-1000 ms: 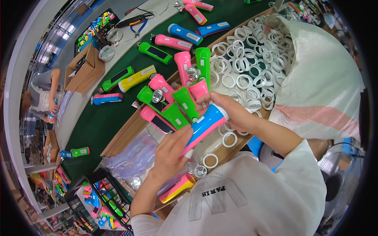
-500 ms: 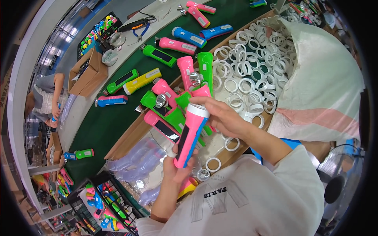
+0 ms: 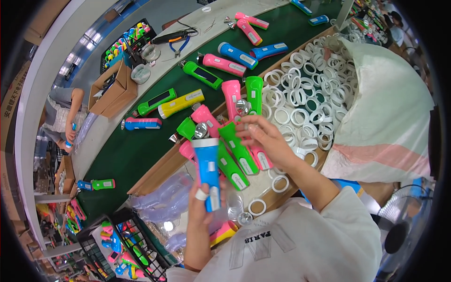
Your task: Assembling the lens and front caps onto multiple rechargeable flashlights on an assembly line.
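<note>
My left hand [image 3: 199, 205] grips the lower part of a blue and pink flashlight [image 3: 207, 163], its white ring end pointing up and its blue side facing me. My right hand [image 3: 261, 136], fingers stretched out and holding nothing, hovers apart from that flashlight, over a pile of green and pink flashlight bodies. A green flashlight body [image 3: 238, 148] lies just left of its fingertips. Shiny reflectors [image 3: 201, 130] stick out among the pile. Many loose white rings [image 3: 300, 96] fill the right part of the cardboard tray.
A white woven sack [image 3: 385, 108] leans over the tray's right side. Flashlights, including a yellow one [image 3: 181, 103], lie on the green belt [image 3: 112, 152]. A black basket [image 3: 136, 242] of flashlights stands lower left. Beyond the belt are a cardboard box [image 3: 112, 91], pliers [image 3: 179, 47] and another person's arm [image 3: 71, 113].
My right hand has let go of the flashlight's ring end and moved off it. My left hand has turned the flashlight, bringing its blue side toward me, and shifted it left.
</note>
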Demonstrator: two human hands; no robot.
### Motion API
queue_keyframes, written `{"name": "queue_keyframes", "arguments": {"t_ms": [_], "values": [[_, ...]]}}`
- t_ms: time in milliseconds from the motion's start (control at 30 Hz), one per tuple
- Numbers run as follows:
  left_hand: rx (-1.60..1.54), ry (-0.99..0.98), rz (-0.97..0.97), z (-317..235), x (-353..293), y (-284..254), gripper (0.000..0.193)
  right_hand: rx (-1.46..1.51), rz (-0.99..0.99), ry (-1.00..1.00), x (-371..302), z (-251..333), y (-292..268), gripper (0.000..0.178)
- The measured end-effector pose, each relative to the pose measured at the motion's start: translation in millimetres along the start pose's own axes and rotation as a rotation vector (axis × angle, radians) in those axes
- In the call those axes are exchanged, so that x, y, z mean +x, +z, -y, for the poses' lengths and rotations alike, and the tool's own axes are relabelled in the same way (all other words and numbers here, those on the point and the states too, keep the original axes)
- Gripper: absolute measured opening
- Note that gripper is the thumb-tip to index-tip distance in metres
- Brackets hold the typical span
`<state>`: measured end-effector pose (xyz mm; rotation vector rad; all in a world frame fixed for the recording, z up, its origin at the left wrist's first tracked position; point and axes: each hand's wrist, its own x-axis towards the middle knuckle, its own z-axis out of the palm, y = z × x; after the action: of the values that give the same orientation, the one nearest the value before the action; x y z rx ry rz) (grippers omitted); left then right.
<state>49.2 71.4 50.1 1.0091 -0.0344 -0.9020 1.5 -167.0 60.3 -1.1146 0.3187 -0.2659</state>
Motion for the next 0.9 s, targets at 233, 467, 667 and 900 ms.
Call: {"name": "queue_keyframes", "arguments": {"t_ms": [233,467,667,900], "values": [[1.295,0.719,-0.722,-73.1,52.5,-113.0,0.062,-0.966,-0.421,-0.437,115.9,55.6,-103.6,0.018],[1.478,0.552,-0.776,-81.3,74.3,-144.5,0.053,-1.662,-0.553,-0.267,278.3,62.7,-208.9,0.057],[1.41,0.477,-0.775,-88.0,97.2,-143.1,0.051,-1.809,-0.551,-0.146,375.5,51.9,-241.1,0.078],[1.417,0.38,-0.767,-76.6,106.9,-137.9,0.045,-1.821,-0.455,-0.041,441.9,67.6,-277.8,0.08]]}}
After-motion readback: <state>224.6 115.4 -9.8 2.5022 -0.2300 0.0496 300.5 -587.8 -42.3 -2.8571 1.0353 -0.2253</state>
